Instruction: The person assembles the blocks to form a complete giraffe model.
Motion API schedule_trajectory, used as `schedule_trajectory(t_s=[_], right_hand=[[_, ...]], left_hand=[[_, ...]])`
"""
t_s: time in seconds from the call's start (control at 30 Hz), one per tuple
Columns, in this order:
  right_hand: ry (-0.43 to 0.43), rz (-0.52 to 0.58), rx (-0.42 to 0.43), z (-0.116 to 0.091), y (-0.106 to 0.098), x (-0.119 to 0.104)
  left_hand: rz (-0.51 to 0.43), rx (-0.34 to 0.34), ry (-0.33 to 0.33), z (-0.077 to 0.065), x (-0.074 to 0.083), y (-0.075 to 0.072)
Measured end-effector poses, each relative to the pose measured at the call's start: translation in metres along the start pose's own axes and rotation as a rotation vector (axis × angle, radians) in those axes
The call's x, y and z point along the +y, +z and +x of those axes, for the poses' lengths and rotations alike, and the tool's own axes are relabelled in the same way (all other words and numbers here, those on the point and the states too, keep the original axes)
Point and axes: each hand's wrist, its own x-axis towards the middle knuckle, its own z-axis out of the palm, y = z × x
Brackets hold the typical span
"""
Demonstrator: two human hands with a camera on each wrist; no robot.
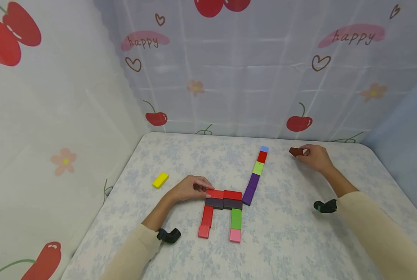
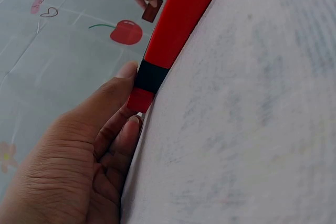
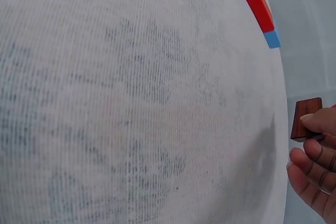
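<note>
At the table's far right, my right hand [image 1: 316, 157] pinches a dark brown wooden block [image 1: 295, 152] between thumb and fingers, held above the cloth. In the right wrist view the brown block [image 3: 306, 119] shows a tapered shape. My left hand [image 1: 191, 188] has its thumb and fingertips around the left end of a red block [image 1: 215, 194]. That block lies against a black block [image 1: 214, 203], with another red block [image 1: 232, 195] and black block [image 1: 233, 204] to the right. In the left wrist view, the thumb touches the black piece [image 2: 151, 76].
Below the black blocks stand two columns: a red block [image 1: 207, 216] over a light red one, and a green block [image 1: 236, 219] over a pink block [image 1: 235, 235]. A slanted row with purple blocks [image 1: 251, 189] rises right. A yellow block [image 1: 160, 180] lies left.
</note>
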Motion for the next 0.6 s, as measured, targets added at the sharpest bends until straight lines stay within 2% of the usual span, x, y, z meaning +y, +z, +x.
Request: schedule_trajectory(t_s=[0.23,0.37,0.43,0.6], right_hand=[[-0.031,0.008,-0.025,0.008,0.009,-0.017],[-0.002,-0.007,-0.057,0.014,0.015,-0.026],[0.014,-0.023,-0.073,0.017,0.019,-0.03],[0.026,-0.058,-0.106,0.023,0.026,-0.035]], left_hand=[[0.007,0.009,0.002,0.0,-0.003,0.001],[0.017,0.006,-0.006,0.0,-0.001,0.001],[0.01,0.002,-0.004,0.0,0.003,0.001],[-0.025,-0.002,0.015,-0.003,0.026,0.0]])
